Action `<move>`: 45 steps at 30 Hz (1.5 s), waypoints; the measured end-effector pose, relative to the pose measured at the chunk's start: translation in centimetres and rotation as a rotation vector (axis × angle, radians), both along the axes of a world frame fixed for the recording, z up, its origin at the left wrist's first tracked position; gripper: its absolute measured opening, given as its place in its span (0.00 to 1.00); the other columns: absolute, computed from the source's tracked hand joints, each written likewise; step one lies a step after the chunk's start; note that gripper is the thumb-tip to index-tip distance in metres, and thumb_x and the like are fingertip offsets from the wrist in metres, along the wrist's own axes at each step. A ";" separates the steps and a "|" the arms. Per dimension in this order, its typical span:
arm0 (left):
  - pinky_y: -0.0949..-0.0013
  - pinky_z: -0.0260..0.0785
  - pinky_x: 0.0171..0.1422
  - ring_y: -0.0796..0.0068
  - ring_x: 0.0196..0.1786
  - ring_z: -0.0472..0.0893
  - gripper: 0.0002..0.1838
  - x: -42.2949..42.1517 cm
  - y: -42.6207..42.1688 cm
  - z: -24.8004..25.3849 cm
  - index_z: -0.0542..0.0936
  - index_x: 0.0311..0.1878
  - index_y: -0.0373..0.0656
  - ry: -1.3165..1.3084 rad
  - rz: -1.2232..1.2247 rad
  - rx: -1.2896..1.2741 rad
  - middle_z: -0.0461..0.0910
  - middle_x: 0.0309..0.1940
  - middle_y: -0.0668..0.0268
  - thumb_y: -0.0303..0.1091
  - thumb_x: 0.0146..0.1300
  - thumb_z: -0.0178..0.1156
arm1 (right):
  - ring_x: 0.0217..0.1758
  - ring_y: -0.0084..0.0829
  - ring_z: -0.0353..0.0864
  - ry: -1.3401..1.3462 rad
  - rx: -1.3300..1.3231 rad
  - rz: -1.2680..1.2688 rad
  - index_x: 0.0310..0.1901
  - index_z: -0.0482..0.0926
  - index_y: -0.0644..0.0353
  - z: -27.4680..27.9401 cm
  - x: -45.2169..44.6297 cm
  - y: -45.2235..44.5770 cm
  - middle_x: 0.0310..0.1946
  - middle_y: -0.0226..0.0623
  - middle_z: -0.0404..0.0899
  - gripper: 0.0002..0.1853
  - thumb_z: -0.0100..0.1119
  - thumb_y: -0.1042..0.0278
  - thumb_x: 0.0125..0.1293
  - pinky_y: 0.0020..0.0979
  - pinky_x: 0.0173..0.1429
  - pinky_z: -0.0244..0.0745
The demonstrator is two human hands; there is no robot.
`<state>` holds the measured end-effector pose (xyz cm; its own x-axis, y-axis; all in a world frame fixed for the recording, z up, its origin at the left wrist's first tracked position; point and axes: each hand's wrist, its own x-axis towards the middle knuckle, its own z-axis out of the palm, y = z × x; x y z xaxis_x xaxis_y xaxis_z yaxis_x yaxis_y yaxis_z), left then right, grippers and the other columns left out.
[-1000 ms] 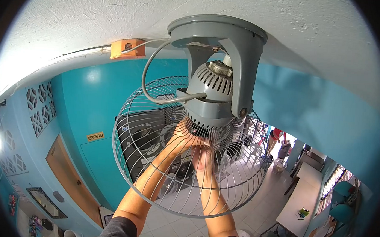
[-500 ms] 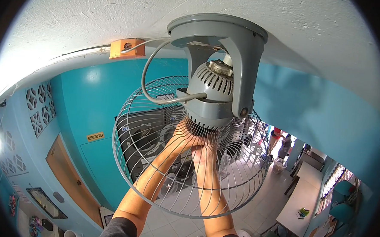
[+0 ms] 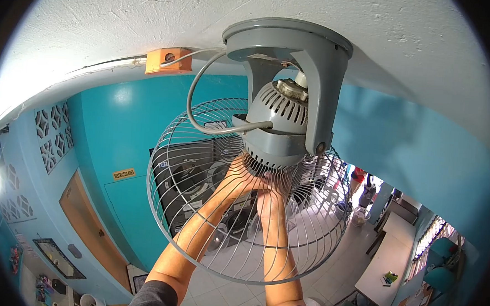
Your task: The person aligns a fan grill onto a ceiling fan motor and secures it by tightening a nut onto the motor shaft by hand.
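A grey fan (image 3: 278, 107) hangs from the ceiling on a round base with a forked bracket (image 3: 320, 96). Its round wire cage (image 3: 244, 279) opens downward around both my forearms. My left hand (image 3: 242, 178) reaches up inside the cage to the underside of the motor housing. Close beside it, my right hand (image 3: 273, 201) is raised to the same spot. The cage wires and the hands themselves hide the fingertips and whatever they touch. A grey cable (image 3: 195, 103) loops from the base to the motor.
An orange box (image 3: 168, 61) is fixed near the ceiling at the left. Below are a wooden door (image 3: 94, 228), a long white table (image 3: 386, 254) at the right and a black rack (image 3: 183, 177) behind the cage. People stand in the far background.
The fan and its base appear slightly farther right in view. My right hand has shifted a little to the right and its wrist has turned. Both hands remain at the motor's underside.
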<state>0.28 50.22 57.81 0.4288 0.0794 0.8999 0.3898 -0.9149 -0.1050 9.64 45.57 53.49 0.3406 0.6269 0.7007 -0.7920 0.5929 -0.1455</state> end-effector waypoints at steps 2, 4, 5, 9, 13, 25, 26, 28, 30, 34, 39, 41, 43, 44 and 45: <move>0.63 0.59 0.52 0.56 0.47 0.68 0.38 -0.1 0.3 -0.3 0.68 0.47 0.36 0.012 0.005 -0.044 0.70 0.43 0.56 0.53 0.33 0.63 | 0.37 0.19 0.71 0.007 -0.107 -0.053 0.41 0.69 0.57 0.0 -0.2 -0.3 0.33 0.27 0.72 0.13 0.52 0.79 0.52 0.22 0.42 0.68; 0.63 0.59 0.53 0.56 0.47 0.68 0.38 -0.2 0.4 -0.3 0.68 0.47 0.36 0.024 0.010 -0.074 0.70 0.43 0.56 0.53 0.33 0.63 | 0.36 0.19 0.71 -0.007 -0.092 -0.068 0.40 0.69 0.56 -2.0 1.5 2.8 0.32 0.27 0.71 0.12 0.52 0.79 0.52 0.22 0.41 0.68; 0.63 0.59 0.53 0.56 0.47 0.68 0.38 -0.2 0.5 -0.3 0.68 0.47 0.37 0.027 0.012 -0.085 0.70 0.44 0.56 0.53 0.33 0.63 | 0.34 0.19 0.71 -0.019 -0.077 -0.086 0.40 0.69 0.56 -1.3 1.4 2.6 0.30 0.27 0.71 0.12 0.52 0.79 0.53 0.22 0.41 0.68; 0.62 0.58 0.53 0.56 0.48 0.67 0.38 -0.1 0.8 -0.2 0.67 0.47 0.37 0.037 0.015 -0.111 0.70 0.44 0.56 0.53 0.33 0.63 | 0.34 0.20 0.71 0.014 -0.104 -0.071 0.40 0.69 0.56 -0.4 -0.3 0.2 0.30 0.27 0.71 0.13 0.52 0.79 0.53 0.22 0.41 0.69; 0.62 0.58 0.53 0.56 0.48 0.67 0.38 -0.1 1.1 -0.2 0.67 0.47 0.37 0.049 0.020 -0.137 0.70 0.44 0.56 0.53 0.33 0.62 | 0.36 0.21 0.71 0.047 -0.084 -0.117 0.40 0.69 0.57 0.5 -0.8 -0.2 0.30 0.28 0.71 0.12 0.52 0.79 0.53 0.22 0.41 0.69; 0.62 0.57 0.54 0.56 0.49 0.66 0.39 0.2 2.1 -0.3 0.67 0.48 0.37 0.103 0.052 -0.201 0.69 0.46 0.55 0.53 0.33 0.62 | 0.39 0.24 0.74 -0.248 -0.186 -0.664 0.40 0.72 0.61 -0.9 -1.0 1.6 0.39 0.36 0.73 0.10 0.47 0.76 0.56 0.21 0.38 0.71; 0.62 0.57 0.54 0.56 0.49 0.66 0.39 0.1 2.2 -0.4 0.67 0.48 0.37 0.107 0.051 -0.208 0.69 0.46 0.55 0.54 0.33 0.62 | 0.39 0.24 0.74 -0.248 -0.186 -0.663 0.40 0.72 0.61 -1.0 -1.1 2.0 0.39 0.36 0.73 0.10 0.47 0.76 0.56 0.21 0.38 0.71; 0.62 0.57 0.54 0.56 0.49 0.66 0.39 0.2 2.4 -0.4 0.67 0.48 0.37 0.115 0.059 -0.216 0.69 0.46 0.55 0.54 0.33 0.62 | 0.41 0.25 0.73 -0.117 -0.191 -0.670 0.42 0.71 0.61 -1.1 -1.4 2.7 0.39 0.34 0.72 0.12 0.50 0.77 0.54 0.20 0.41 0.70; 0.62 0.57 0.55 0.56 0.50 0.66 0.39 0.1 2.7 -0.4 0.66 0.48 0.37 0.124 0.067 -0.226 0.68 0.46 0.55 0.54 0.33 0.62 | 0.41 0.25 0.72 -0.147 -0.209 -0.614 0.44 0.69 0.61 -1.4 -0.4 3.4 0.40 0.33 0.71 0.15 0.53 0.76 0.51 0.20 0.42 0.70; 0.61 0.56 0.55 0.56 0.50 0.66 0.39 -0.2 3.0 -0.5 0.66 0.49 0.37 0.143 0.092 -0.251 0.68 0.47 0.55 0.54 0.34 0.62 | 0.40 0.24 0.71 0.012 -0.263 -0.252 0.48 0.63 0.59 1.8 -1.2 0.0 0.40 0.30 0.69 0.27 0.61 0.75 0.45 0.20 0.43 0.70; 0.61 0.54 0.58 0.55 0.53 0.63 0.42 -0.2 3.9 -1.2 0.64 0.51 0.38 0.116 0.048 -0.211 0.65 0.50 0.56 0.54 0.31 0.62 | 0.38 0.23 0.73 0.042 -0.260 -0.202 0.46 0.64 0.58 1.8 -0.8 0.6 0.40 0.30 0.69 0.24 0.60 0.75 0.45 0.21 0.38 0.73; 0.61 0.54 0.58 0.55 0.53 0.63 0.43 -0.3 3.3 -1.2 0.64 0.51 0.38 0.099 0.047 -0.209 0.65 0.50 0.56 0.54 0.31 0.62 | 0.33 0.20 0.71 0.189 -0.330 -0.003 0.46 0.61 0.50 1.1 -0.3 2.3 0.39 0.28 0.66 0.21 0.55 0.73 0.50 0.17 0.24 0.73; 0.61 0.54 0.58 0.56 0.53 0.63 0.43 -0.2 3.0 -1.0 0.64 0.51 0.38 0.086 0.045 -0.201 0.65 0.50 0.56 0.54 0.31 0.62 | 0.33 0.20 0.70 0.136 -0.303 0.005 0.45 0.62 0.48 0.9 0.1 2.5 0.37 0.27 0.66 0.20 0.55 0.73 0.50 0.17 0.24 0.72; 0.61 0.53 0.58 0.56 0.53 0.63 0.43 -0.1 3.0 -0.9 0.64 0.51 0.38 0.081 0.042 -0.198 0.65 0.51 0.56 0.54 0.31 0.62 | 0.32 0.19 0.69 0.084 -0.278 0.011 0.43 0.62 0.47 0.8 0.3 2.6 0.35 0.25 0.65 0.18 0.54 0.73 0.50 0.17 0.24 0.71; 0.61 0.53 0.58 0.56 0.53 0.63 0.43 0.0 2.9 -0.9 0.64 0.51 0.38 0.075 0.041 -0.195 0.65 0.51 0.56 0.54 0.31 0.62 | 0.34 0.19 0.70 0.137 -0.257 0.077 0.46 0.62 0.47 0.4 0.4 3.2 0.36 0.26 0.66 0.20 0.54 0.71 0.51 0.16 0.25 0.71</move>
<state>0.23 53.14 56.95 0.4866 0.2674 0.8317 0.4251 -0.9042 0.0421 10.05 48.75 53.89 0.3654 0.8056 0.4664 -0.8559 0.4877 -0.1718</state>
